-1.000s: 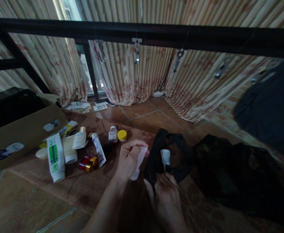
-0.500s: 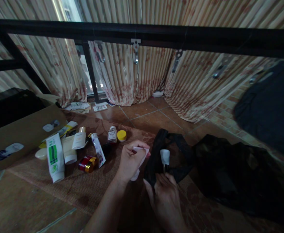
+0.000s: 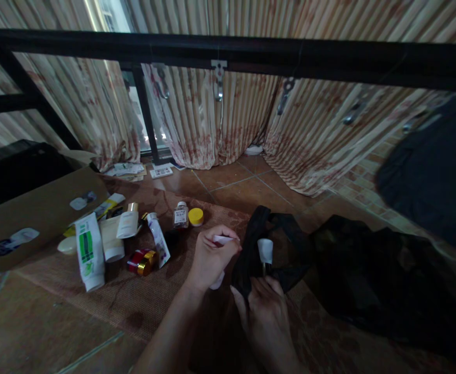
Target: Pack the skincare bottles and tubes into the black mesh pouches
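My left hand (image 3: 212, 257) is closed on a thin pale pinkish-white piece (image 3: 217, 282), perhaps cloth or tissue; its upper edge shows between thumb and fingers. Just to the right, my right hand (image 3: 265, 306) grips the near edge of a black fabric bag (image 3: 247, 249) with loop handles. A white-capped item (image 3: 265, 251) with a narrow shiny neck stands up beyond the right hand's fingers; its lower part is hidden, and I cannot tell whether the fingers touch it. A yellow round lid (image 3: 196, 216) and a small clear bottle (image 3: 180, 215) lie beyond the left hand.
On the brown mat (image 3: 134, 306) lie a white-green tube (image 3: 89, 252), a purple-white tube (image 3: 157, 239), red jars with gold lids (image 3: 142, 262) and a cream bottle (image 3: 128, 223). A cardboard box (image 3: 52, 218) stands left, a black plastic bag (image 3: 372, 280) right. A dark rail (image 3: 251, 57) crosses ahead.
My left hand's fingers have closed further over the pale piece, so less of it shows. My right hand and the black fabric bag stay in place.
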{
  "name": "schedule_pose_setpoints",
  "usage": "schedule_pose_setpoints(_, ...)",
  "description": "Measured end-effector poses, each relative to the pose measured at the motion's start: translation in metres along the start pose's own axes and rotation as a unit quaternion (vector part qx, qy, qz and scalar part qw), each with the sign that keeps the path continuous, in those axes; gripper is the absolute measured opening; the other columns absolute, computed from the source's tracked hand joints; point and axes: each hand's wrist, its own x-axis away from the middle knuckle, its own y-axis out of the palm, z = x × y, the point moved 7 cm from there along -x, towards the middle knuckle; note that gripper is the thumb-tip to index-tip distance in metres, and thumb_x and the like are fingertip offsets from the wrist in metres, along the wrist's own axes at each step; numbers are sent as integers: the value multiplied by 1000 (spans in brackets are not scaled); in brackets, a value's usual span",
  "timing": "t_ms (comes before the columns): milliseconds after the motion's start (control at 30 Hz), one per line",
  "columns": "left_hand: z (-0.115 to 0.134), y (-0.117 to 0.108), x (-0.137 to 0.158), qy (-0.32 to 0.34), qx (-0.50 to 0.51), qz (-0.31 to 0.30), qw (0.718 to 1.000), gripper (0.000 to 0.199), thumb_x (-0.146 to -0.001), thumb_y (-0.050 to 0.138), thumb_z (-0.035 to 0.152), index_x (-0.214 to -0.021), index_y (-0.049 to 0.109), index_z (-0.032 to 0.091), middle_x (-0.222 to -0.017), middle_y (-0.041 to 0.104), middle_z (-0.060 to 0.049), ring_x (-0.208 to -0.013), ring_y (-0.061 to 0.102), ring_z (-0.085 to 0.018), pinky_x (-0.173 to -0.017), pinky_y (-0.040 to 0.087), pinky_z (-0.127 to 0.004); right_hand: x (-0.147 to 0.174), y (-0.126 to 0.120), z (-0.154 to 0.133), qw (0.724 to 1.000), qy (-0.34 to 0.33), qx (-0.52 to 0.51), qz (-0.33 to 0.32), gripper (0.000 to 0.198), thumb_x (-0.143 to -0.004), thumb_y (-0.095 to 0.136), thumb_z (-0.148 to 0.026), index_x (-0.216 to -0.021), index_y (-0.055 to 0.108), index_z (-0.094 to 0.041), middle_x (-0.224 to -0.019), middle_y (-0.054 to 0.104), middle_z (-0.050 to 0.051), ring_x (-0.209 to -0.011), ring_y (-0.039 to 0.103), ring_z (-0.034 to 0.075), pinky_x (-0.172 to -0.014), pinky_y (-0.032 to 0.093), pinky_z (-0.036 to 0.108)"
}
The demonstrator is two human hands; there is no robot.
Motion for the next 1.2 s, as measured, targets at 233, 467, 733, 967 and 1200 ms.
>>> schedule_pose_setpoints(233, 0, 0, 0, -17, 17, 3, 1000, 11, -67, 69, 22, -61, 62, 16, -53, 61, 3, -45, 47, -8, -44, 35, -18, 0, 1, 1, 1000, 4, -3, -9, 29, -98, 45, -28, -75, 59, -18, -71, 62, 3, -67, 56, 18, -80, 37, 35)
schedule_pose_setpoints(467, -3, 2, -1, -19, 8, 0, 1000, 26, -76, 70, 37, -62, 61, 16, -53, 60, 3, -43, 49, -7, -45, 36, -18, -1, 0, 0, 1000, 8, -1, -15, 30, -99, 44, -28, -76, 61, -18, -71, 62, 3, -68, 57, 18, -81, 37, 35)
schedule_pose_setpoints(733, -21, 2, -3, -55, -24, -19, 998, 45, -83, 59, 52, -55, 54, 17, -45, 51, 4, -40, 44, -8, -42, 31, -21, -2, -2, -1, 1000, 3, -5, -9, 29, -99, 44, -28, -76, 60, -18, -70, 60, 2, -67, 56, 18, -80, 37, 35)
schedule_pose_setpoints(967, -33, -9, -3, -125, -92, 2, 988, 51, -82, 56, 56, -48, 54, 18, -41, 50, 0, -40, 46, -13, -42, 29, -25, -1, -1, 0, 1000, 2, -1, -5, 30, -99, 43, -28, -75, 59, -18, -71, 62, 4, -68, 57, 18, -80, 37, 35)
schedule_pose_setpoints(1200, -33, -2, 1, -130, -52, 19, 990, 44, -77, 62, 51, -50, 52, 18, -43, 49, 2, -40, 44, -11, -40, 28, -23, -1, 0, 1, 1000, 0, 5, -4, 29, -98, 45, -28, -75, 59, -18, -69, 61, 3, -67, 56, 18, -82, 38, 35)
